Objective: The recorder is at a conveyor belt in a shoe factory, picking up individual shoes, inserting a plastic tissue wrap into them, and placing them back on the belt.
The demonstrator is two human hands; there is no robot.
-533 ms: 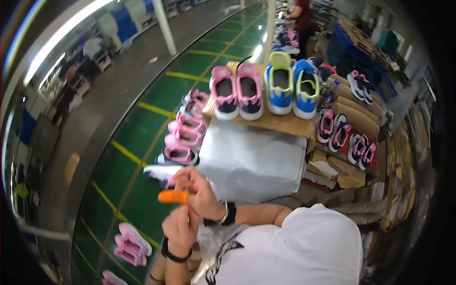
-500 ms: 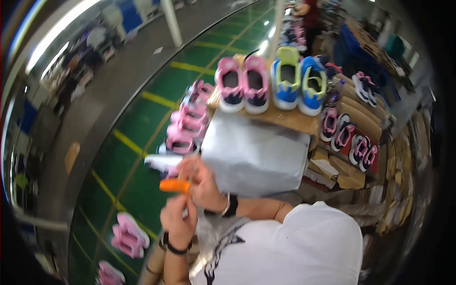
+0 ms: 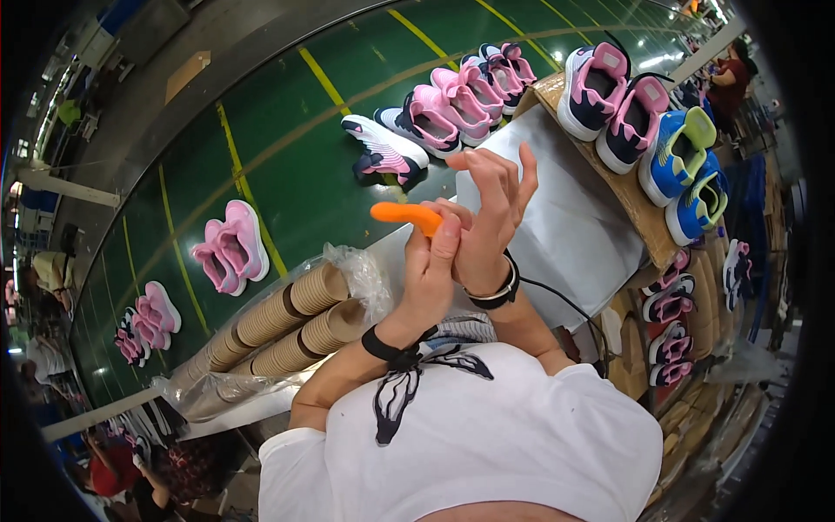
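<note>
An orange, finger-shaped piece (image 3: 404, 214) with a smooth rounded end points left in front of my chest. My left hand (image 3: 426, 283) pinches its base between thumb and fingers. Whether a finger sits inside the piece I cannot tell. My right hand (image 3: 489, 213) touches the left at that base, its other fingers raised and spread. Beyond my hands a navy, white and pink sneaker (image 3: 383, 150) lies tilted at the head of a row of pink sneakers (image 3: 435, 122). A grey-white sheet (image 3: 565, 200) covers the surface beside my right hand.
Pink-and-navy sneakers (image 3: 600, 87) and blue-and-yellow sneakers (image 3: 683, 161) stand on a cardboard box (image 3: 600, 165). Stacked brown rolls (image 3: 278, 313) in clear plastic lie left of me. More pink shoes (image 3: 235, 248) sit on the green surface (image 3: 287, 157). A black cable (image 3: 565, 296) runs at right.
The view has swung, so the shoes and box appear farther right and the brown rolls show. My hands stay together at the orange piece, and the right hand's fingers are now more spread.
</note>
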